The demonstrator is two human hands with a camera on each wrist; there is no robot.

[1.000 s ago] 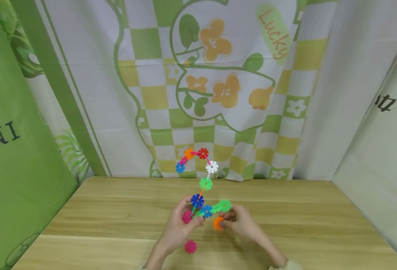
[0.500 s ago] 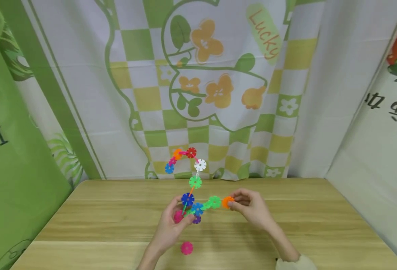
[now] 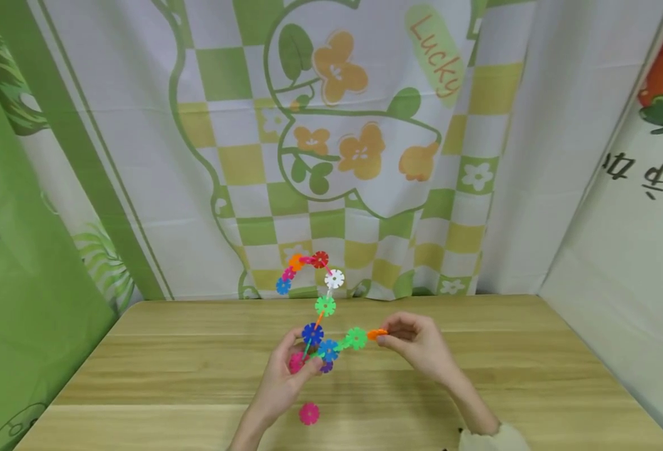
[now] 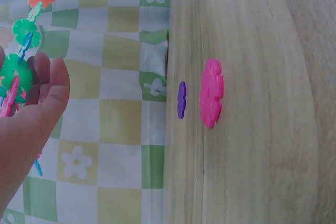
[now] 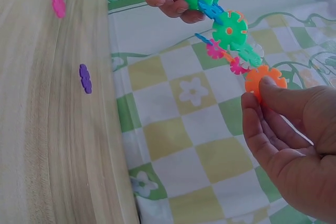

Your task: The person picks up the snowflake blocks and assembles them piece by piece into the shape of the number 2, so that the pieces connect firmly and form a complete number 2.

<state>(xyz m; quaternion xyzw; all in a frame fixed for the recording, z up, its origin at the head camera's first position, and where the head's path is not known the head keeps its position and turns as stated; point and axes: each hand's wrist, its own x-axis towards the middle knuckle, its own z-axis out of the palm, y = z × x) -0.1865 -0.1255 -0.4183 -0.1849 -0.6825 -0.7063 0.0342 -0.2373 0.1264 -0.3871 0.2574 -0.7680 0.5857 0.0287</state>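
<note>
A curving chain of coloured interlocking snowflake discs (image 3: 325, 305) is held up above the table. My left hand (image 3: 282, 374) grips it near its lower bend, around a pink disc (image 3: 296, 361) and green ones partly hidden by fingers. My right hand (image 3: 422, 344) pinches an orange snowflake disc (image 5: 265, 80) between thumb and fingers. In the head view this orange disc is nearly edge-on, against the green disc (image 3: 356, 338) at the chain's right end. Whether its slot is fully seated I cannot tell. The chain's other end curls up to a light blue disc (image 3: 283, 286).
On the wooden table (image 3: 196, 363) lie a loose pink disc (image 3: 309, 413) and a purple disc (image 4: 181, 99), the purple one partly behind my left thumb in the head view. A patterned curtain (image 3: 331, 219) hangs behind the table's far edge.
My right hand has brought the orange disc up and right from below the chain to its green end, then turned it edge-on. The left hand keeps its grip on the chain.
</note>
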